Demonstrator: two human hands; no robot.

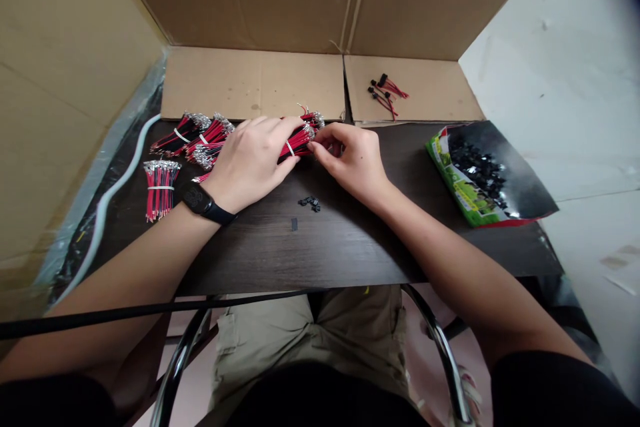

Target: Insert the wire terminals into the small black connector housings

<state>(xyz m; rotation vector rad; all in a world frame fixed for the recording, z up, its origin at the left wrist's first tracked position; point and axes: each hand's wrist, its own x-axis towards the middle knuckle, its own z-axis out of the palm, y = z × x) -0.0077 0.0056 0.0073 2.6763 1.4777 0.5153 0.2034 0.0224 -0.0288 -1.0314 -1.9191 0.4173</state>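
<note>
My left hand (257,157), with a black band on its wrist, lies over a bundle of red and black wires (299,140) tied with a white tie. Its fingers hide part of the bundle, and its thumb presses along the near side. At the right end of this bundle, the thumb and forefinger of my right hand (349,152) pinch together on a wire end. More tied wire bundles (187,133) with silvery tips lie left of my hands, one upright bundle (161,188) nearest the edge. In front of my hands sits a small pile of black connector housings (311,203).
An open bag (467,197) full of small black parts stands at the right. Several red-black wires with black connectors (387,95) lie on the cardboard (435,97) at the back. Tall cardboard walls (280,0) enclose the dark table (345,257). A pale hose (103,213) runs along the left.
</note>
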